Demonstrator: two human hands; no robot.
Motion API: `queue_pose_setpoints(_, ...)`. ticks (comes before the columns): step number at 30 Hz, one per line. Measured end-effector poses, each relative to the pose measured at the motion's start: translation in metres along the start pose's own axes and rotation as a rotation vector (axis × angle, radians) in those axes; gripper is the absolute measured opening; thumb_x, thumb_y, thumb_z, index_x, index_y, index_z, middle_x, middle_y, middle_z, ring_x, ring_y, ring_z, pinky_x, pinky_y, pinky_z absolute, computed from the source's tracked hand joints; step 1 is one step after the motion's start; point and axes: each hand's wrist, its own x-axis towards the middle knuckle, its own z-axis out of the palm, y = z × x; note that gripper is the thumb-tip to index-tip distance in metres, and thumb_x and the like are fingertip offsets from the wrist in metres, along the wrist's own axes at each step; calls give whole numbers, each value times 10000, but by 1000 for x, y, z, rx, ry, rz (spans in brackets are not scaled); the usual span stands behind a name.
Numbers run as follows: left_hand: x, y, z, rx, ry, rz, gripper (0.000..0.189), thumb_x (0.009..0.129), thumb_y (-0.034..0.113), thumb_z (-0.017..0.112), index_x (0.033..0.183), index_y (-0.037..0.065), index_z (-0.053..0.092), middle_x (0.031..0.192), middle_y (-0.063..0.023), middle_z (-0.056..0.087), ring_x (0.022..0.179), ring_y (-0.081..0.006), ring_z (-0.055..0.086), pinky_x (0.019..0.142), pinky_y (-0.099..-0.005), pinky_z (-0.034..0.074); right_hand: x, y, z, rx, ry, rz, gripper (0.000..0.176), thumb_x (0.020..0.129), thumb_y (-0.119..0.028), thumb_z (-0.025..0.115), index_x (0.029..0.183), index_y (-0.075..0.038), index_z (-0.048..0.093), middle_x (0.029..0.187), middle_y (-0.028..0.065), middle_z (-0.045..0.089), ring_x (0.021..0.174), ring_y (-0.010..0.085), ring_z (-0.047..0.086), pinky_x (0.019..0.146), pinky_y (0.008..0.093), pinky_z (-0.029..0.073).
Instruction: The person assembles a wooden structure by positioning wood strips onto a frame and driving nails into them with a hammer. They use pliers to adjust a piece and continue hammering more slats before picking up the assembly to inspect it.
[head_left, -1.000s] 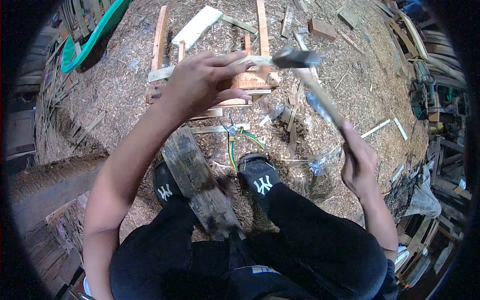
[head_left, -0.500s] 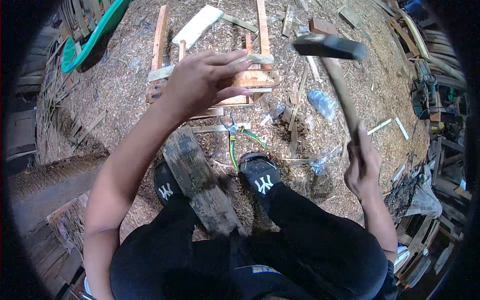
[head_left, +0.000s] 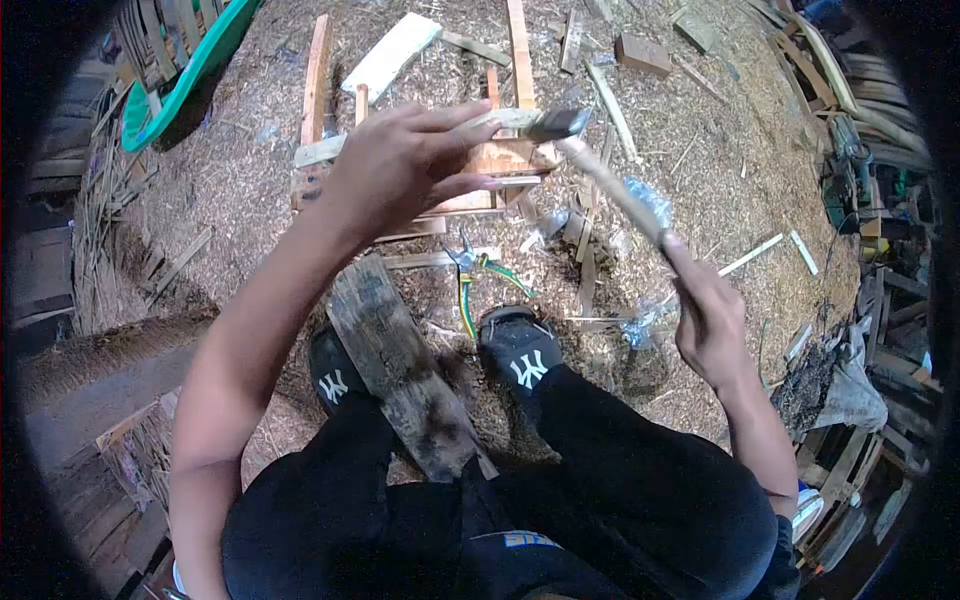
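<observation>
My right hand [head_left: 712, 325] is wrapped round the wooden handle of a hammer [head_left: 620, 195]. The hammer's dark metal head [head_left: 558, 124] is at the right end of a pale wooden slat [head_left: 322, 150], slightly blurred. This slat lies across a small wooden frame [head_left: 515, 156] on the ground. Across the frame's middle reaches my left hand [head_left: 405, 155], its fingers over the slat and its thumb on the near side, holding it. The palm hides the slat's middle. Two longer reddish bars [head_left: 318, 75] of the frame point away from me.
Pliers [head_left: 464, 262] with green-yellow handles lie near my right shoe [head_left: 520, 355]. A weathered plank [head_left: 395, 350] runs between my feet. Wood offcuts, a brown block [head_left: 643, 54], a white board [head_left: 392, 55] and clear plastic [head_left: 648, 203] lie on the chip-covered ground. A green rim [head_left: 190, 75] curves at upper left.
The hammer has swung down and to the left, from raised at the right to the slat's right end. My left hand stays in nearly the same place on the frame.
</observation>
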Motion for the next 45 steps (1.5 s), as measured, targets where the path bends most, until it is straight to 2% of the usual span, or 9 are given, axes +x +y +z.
queue_pose_setpoints(3,-3,0,3,4,-4,12,539,854,395,785,1357,242,667,1413,14,646,1044,-226,705,915,-385,591,0,-7,2,62,218,-81,678,902,114,622,1509,-175,533,732,100,612,608,220,587,582,408,529)
queue_pose_setpoints(7,-1,3,-1,32,-16,3,541,860,405,782,1360,239,663,1414,5,644,1042,-229,703,908,-382,589,3,-6,-2,-76,-170,102,644,905,128,612,1500,-107,533,892,169,711,702,226,669,640,377,565)
queue_pose_setpoints(11,-3,-1,2,19,25,51,557,860,404,783,1375,240,647,1414,3,642,1048,-235,695,902,-380,586,-15,8,2,82,219,-30,592,899,167,543,1469,4,535,1144,228,731,775,234,715,701,348,579)
queue_pose_setpoints(15,-2,0,0,25,5,35,552,858,393,786,1367,227,649,1409,-8,643,1048,-244,692,900,-382,583,-5,-1,-1,-31,-142,63,599,917,132,579,1490,-34,522,1139,238,725,847,265,729,745,367,586)
queue_pose_setpoints(21,-4,-1,2,-20,30,49,548,849,379,795,1355,219,655,1419,-22,636,1031,-258,692,901,-382,582,-45,36,25,153,231,-78,585,921,123,588,1483,-23,518,1148,248,723,906,305,741,794,407,593)
queue_pose_setpoints(23,-4,0,1,11,11,38,548,852,377,796,1358,220,655,1418,-24,638,1015,-257,695,898,-384,583,-6,-2,14,-20,-159,133,570,924,119,580,1478,4,512,1171,290,707,906,329,752,781,409,607)
queue_pose_setpoints(27,-6,-2,4,-3,13,49,550,856,377,794,1362,217,653,1424,-22,636,1008,-249,698,896,-383,584,-13,6,27,75,277,-43,636,928,103,582,1510,-148,526,1085,265,722,828,301,736,706,399,611)
queue_pose_setpoints(41,-1,0,0,17,-18,14,549,864,376,783,1371,215,647,1442,-1,624,1016,-238,699,894,-385,585,-17,11,35,-50,-84,49,601,918,159,477,1486,-31,517,884,200,710,631,243,639,596,364,541)
queue_pose_setpoints(45,-4,-3,1,19,-13,25,547,863,369,784,1370,215,647,1449,0,618,1013,-239,694,894,-382,584,-26,13,42,217,386,-204,611,917,133,577,1505,-5,485,864,175,695,654,227,642,593,352,545)
